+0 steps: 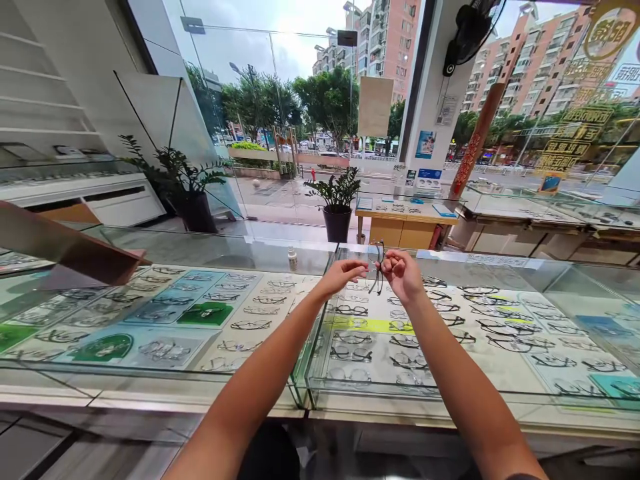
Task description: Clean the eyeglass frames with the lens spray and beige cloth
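Note:
A pair of dark-rimmed eyeglasses (pixel 379 283) is held up on edge above the glass counter, with my right hand (pixel 404 273) closed on it from the right. My left hand (pixel 344 277) reaches in from the other side, thumb and fingers pinched together right beside the frame. Whether its fingertips grip the eyeglasses or some small part is too small to make out. Below both hands, rows of eyeglasses (pixel 351 337) lie inside the glass display case (pixel 320 393). A small white bottle (pixel 293 256) stands on the counter top, left of my left hand.
A second display case (pixel 150 373) adjoins on the left, holding more eyeglasses on coloured trays. A brown slanted panel (pixel 90 243) juts over its far left. Beyond the counter are potted plants (pixel 337 210), a wooden cabinet (pixel 405 230), a wall fan (pixel 467 37) and large street-facing windows.

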Demonstrator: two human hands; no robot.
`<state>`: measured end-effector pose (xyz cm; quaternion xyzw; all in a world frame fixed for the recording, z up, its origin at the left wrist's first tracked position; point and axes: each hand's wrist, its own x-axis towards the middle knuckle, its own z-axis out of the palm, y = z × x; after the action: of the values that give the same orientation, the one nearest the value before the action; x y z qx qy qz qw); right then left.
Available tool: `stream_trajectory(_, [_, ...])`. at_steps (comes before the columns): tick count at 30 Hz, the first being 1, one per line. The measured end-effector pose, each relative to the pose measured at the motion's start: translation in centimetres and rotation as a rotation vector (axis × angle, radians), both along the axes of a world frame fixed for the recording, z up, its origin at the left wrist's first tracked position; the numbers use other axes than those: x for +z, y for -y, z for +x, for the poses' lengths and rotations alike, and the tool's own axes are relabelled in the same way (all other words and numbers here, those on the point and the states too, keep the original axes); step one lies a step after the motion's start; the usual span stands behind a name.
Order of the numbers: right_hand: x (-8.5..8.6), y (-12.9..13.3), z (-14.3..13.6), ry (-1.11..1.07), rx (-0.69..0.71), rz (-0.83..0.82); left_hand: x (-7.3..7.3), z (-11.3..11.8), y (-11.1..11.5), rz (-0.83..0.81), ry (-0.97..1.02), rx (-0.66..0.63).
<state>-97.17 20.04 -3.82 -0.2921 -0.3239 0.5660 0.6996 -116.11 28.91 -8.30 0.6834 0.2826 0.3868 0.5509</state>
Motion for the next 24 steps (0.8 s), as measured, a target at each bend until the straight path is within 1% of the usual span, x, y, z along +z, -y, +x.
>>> stream_trajectory(2, [-0.8, -0.2, -0.1, -0.008, 0.0, -0.003, -0.9, 0.2, 0.0, -0.058, 0.014, -0.094])
stream_trajectory(5, [-1.8, -0.2, -0.1, -0.013, 0.023, -0.009, -1.5, 0.6, 0.3, -0.145, 0.056, -0.145])
stream_trajectory(9, [-2.4, 0.1, -0.2, -0.001, 0.069, 0.012, -2.0, 1.0, 0.6, -0.229, 0.132, -0.147])
stream_trajectory(12, [-2.4, 0.3, -0.3, 0.02, 0.083, 0.036, -2.2, 1.2, 0.7, -0.236, 0.175, -0.141])
stream_trajectory(15, [-2.5, 0.2, -0.2, 0.076, 0.096, 0.078, -2.0, 1.3, 0.8, -0.223, 0.199, -0.108])
stream_trajectory(17, [-2.8, 0.0, -0.1, 0.144, 0.058, 0.12, -1.8, 1.3, 0.7, -0.216, 0.216, -0.07])
stream_trajectory(19, [-3.1, -0.3, -0.1, 0.263, -0.051, 0.141, -1.6, 1.2, 0.6, -0.209, 0.233, -0.035])
stream_trajectory(21, [-3.6, -0.8, -0.2, 0.392, -0.145, 0.116, -1.3, 1.1, 0.5, -0.201, 0.243, -0.014])
stream_trajectory(22, [-3.9, -1.0, -0.2, 0.441, -0.156, 0.095, -1.2, 1.0, 0.4, -0.195, 0.246, -0.005])
stream_trajectory(24, [-4.5, -1.4, -0.3, 0.484, -0.117, 0.064, -1.1, 0.9, 0.4, -0.171, 0.25, 0.008])
